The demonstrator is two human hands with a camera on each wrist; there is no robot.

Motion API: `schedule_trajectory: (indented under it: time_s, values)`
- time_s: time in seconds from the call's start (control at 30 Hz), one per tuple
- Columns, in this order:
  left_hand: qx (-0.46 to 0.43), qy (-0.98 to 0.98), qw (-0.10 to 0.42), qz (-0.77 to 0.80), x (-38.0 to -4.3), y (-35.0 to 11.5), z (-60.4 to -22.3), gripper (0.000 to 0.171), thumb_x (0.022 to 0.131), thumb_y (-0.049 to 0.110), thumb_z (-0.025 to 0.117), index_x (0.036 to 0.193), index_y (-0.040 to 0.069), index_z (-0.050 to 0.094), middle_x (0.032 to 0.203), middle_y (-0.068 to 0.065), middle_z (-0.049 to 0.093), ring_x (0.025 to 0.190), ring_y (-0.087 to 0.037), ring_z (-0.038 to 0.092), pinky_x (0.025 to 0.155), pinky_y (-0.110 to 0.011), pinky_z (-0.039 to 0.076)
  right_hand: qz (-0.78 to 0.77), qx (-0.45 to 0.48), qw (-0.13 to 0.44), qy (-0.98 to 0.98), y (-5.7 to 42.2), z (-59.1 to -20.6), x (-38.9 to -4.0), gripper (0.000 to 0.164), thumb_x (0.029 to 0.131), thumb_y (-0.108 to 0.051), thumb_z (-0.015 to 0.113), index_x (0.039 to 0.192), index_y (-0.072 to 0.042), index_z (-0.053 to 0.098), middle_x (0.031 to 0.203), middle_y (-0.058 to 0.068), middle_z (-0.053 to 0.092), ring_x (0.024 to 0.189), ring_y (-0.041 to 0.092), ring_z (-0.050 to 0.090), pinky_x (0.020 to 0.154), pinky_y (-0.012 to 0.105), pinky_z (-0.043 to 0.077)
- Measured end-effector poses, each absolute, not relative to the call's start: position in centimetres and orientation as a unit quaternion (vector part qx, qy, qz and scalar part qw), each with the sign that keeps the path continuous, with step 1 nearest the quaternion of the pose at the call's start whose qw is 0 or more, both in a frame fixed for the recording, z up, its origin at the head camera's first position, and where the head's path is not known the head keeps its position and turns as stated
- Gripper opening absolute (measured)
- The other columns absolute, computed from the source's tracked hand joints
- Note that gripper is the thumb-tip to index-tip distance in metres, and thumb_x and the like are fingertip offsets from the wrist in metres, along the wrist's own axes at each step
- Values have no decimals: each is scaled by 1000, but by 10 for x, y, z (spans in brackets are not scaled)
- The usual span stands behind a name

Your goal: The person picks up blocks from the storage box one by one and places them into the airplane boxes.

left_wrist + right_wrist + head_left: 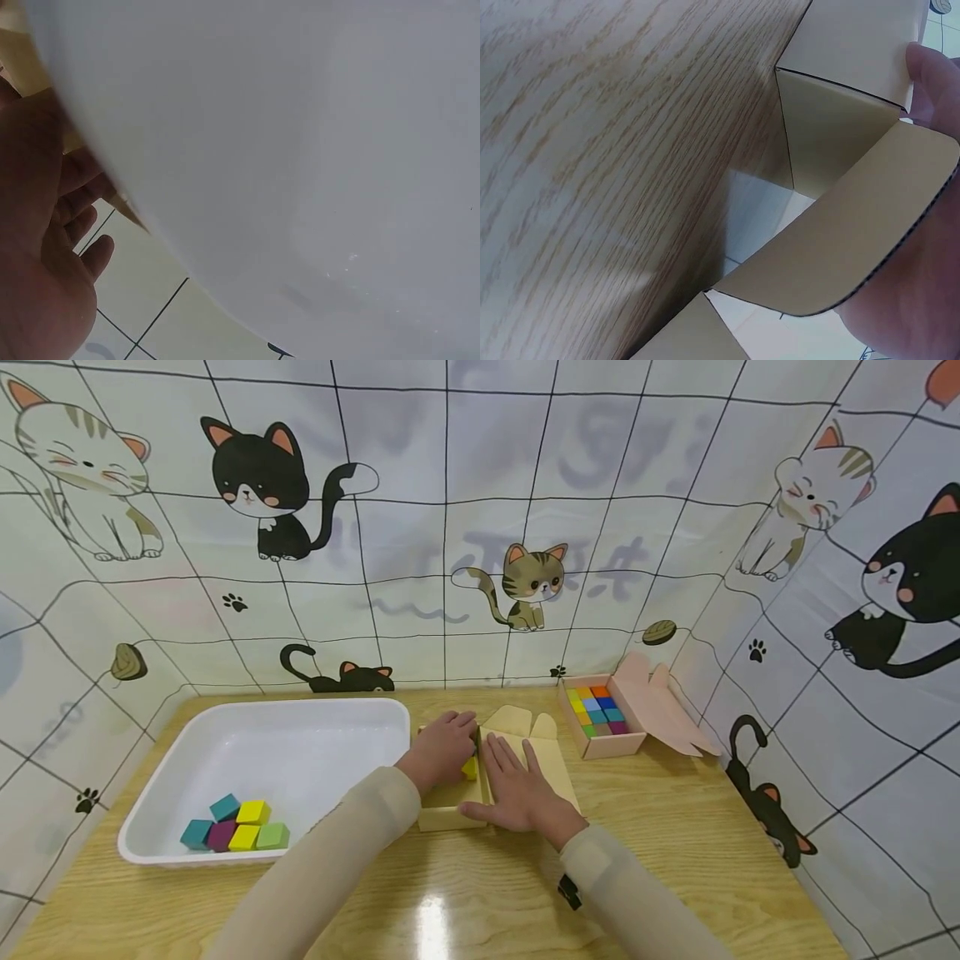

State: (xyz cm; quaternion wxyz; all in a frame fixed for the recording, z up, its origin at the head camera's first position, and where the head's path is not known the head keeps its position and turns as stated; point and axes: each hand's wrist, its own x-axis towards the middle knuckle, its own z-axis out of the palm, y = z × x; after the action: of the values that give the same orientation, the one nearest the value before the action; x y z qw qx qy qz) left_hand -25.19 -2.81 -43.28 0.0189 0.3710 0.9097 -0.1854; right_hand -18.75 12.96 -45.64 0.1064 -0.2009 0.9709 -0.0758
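My left hand (pixel 444 745) reaches into the far part of a small cream cardboard box (pixel 452 818), and its fingertips are hidden. A yellow block (pixel 469 768) shows beside its fingers; whether they pinch it cannot be made out. Over the box's raised lid (pixel 557 768) lies my right hand (pixel 517 789), fingers straight and spread, thumb toward the box's near right side. In the right wrist view, a lid flap (pixel 847 225) stands in front of part of that hand. The left wrist view has the left hand (pixel 45 247) at its edge, next to the white tray (pixel 247 135).
On the left stands the white tray (pixel 262 718) with several teal, yellow, purple and green blocks (pixel 243 837). A pink box (pixel 615 746), lid open, holds rows of coloured blocks at the back right. Cat-printed curtains surround the wooden table (pixel 675 852).
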Motion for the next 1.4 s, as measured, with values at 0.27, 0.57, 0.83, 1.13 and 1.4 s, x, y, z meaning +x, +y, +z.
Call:
schedule_trajectory:
  time_s: [0.27, 0.57, 0.83, 1.13, 1.4]
  values:
    - [363, 917, 29, -164, -254, -35, -428, 53, 85, 48, 69, 125, 14, 66, 143, -2, 51, 148, -20, 28, 123, -39, 26, -64, -200, 104, 972, 128, -456, -188, 101, 88, -75, 40, 157, -10, 4, 166, 7, 2, 155, 22, 2, 123, 58, -5]
    - [365, 928, -39, -68, -253, -92, -380, 23, 85, 34, 74, 92, 13, 74, 130, -6, 57, 145, -28, 33, 120, -45, 31, -70, -200, 103, 972, 128, -458, -187, 102, 88, -75, 41, 157, -10, 5, 166, 7, 3, 155, 24, 3, 123, 57, -5]
    - [273, 961, -46, -28, -248, -184, -347, 22, 84, 28, 75, 92, 9, 70, 128, -13, 56, 143, -39, 31, 114, -58, 34, -74, -204, 100, 971, 129, -459, -188, 103, 87, -76, 40, 157, -9, 6, 166, 8, 4, 155, 24, 4, 123, 57, -4]
    - [176, 984, -23, -17, -232, -266, -360, 20, 80, 25, 78, 89, 8, 72, 124, -22, 58, 134, -46, 34, 110, -67, 31, -77, -200, 97, 972, 130, -461, -189, 106, 85, -80, 38, 157, -9, 8, 166, 8, 5, 155, 24, 4, 123, 57, -4]
    - [147, 989, -15, -15, -209, -319, -403, 21, 75, 26, 82, 82, 9, 72, 109, -22, 62, 110, -44, 49, 97, -66, 43, -82, -198, 99, 972, 128, -458, -188, 104, 86, -77, 41, 157, -8, 9, 166, 8, 5, 155, 25, 5, 123, 57, -4]
